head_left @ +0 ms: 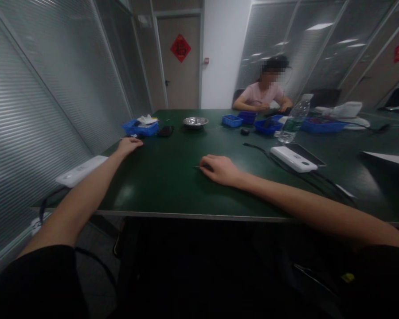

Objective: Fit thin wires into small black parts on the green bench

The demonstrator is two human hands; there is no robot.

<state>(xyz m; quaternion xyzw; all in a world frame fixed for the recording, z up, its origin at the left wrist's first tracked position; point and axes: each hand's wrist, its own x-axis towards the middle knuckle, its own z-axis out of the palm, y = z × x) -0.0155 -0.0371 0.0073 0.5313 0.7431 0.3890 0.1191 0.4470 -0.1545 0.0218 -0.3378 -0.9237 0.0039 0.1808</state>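
Note:
My right hand (pixel 221 170) rests low over the green table (pixel 166 186), its fingers closed round a thin pointed metal tool (pixel 196 167). Only the tip of that tool sticks out on the left; the rest is hidden in the fingers, so its kind does not show. My left hand (pixel 129 145) reaches out over the left side of the table, palm down, its fingers loosely spread and somewhat blurred. Just beyond it stands a blue basket (pixel 140 129) with white tissue (pixel 147 119) and dark items in it. I see nothing held in the left hand.
Farther back are a black object (pixel 165 131), a steel bowl (pixel 195 123) and several blue baskets (pixel 232 121). A water bottle (pixel 295 119), a phone (pixel 307 155) and a cabled white device (pixel 293 159) stand right. Another white device (pixel 81 171) lies left. A person (pixel 262 94) sits opposite.

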